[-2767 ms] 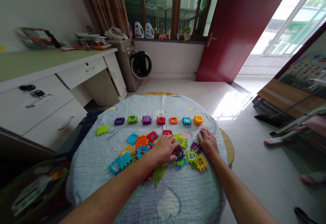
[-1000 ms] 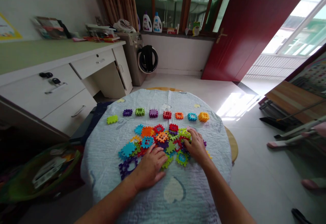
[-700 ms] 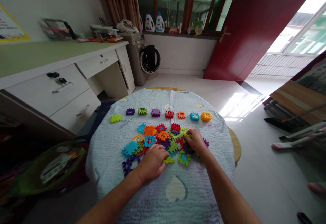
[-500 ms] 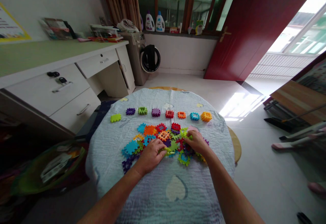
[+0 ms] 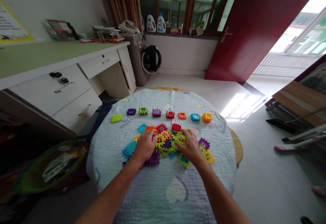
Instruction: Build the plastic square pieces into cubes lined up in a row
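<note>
A heap of colourful plastic interlocking tiles (image 5: 166, 139) lies in the middle of a round table under a pale blue quilted cloth (image 5: 152, 190). My left hand (image 5: 145, 146) lies palm down on the heap's left side, fingers spread over orange and green tiles. My right hand (image 5: 189, 146) lies flat on the right side, fingertips touching a green tile (image 5: 179, 137). Neither hand lifts a tile. Beyond the heap runs a row of single tiles, from a purple one (image 5: 131, 111) to an orange-yellow one (image 5: 207, 117). A lone lime tile (image 5: 116, 118) sits at the row's left end.
A white desk with drawers (image 5: 63, 91) stands at the left, with a washing machine (image 5: 150, 59) behind it. A green bag (image 5: 43, 173) lies on the floor by the table. A red door (image 5: 244, 30) stands open at the right. The wooden table rim (image 5: 236, 146) shows past the cloth.
Both hands have slid forward and closer together over the heap, shifting tiles about. The left hand, curled on a green tile half a second ago, now lies flat. A purple tile shows below it.
</note>
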A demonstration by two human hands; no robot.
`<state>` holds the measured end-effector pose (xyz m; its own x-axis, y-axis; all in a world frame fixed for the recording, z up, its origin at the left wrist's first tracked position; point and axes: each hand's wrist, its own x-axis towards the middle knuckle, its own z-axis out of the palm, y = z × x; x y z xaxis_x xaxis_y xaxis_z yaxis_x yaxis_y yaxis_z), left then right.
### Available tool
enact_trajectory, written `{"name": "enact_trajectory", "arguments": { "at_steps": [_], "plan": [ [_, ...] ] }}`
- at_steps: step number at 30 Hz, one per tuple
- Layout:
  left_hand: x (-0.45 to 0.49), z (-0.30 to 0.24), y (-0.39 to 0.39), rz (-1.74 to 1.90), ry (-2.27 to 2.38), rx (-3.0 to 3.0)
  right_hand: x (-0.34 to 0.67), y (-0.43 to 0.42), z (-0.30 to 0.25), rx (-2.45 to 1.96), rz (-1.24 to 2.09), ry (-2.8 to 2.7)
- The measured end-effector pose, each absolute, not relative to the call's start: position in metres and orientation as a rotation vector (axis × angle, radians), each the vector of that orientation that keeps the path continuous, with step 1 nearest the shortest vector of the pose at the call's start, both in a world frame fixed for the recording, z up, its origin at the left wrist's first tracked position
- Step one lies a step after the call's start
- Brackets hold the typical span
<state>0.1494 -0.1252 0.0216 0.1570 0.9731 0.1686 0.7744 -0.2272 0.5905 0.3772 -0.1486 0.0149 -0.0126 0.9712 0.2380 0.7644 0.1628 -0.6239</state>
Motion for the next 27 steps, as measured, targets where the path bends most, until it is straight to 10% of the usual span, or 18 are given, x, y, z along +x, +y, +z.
{"name": "enact_trajectory", "arguments": {
  "at_steps": [27],
  "plan": [
    [0.117, 0.020, -0.151, 0.738, 1.620, 2.234, 0.304, -0.115, 0.042, -1.396, 0.580, -2.607]
  ]
}}
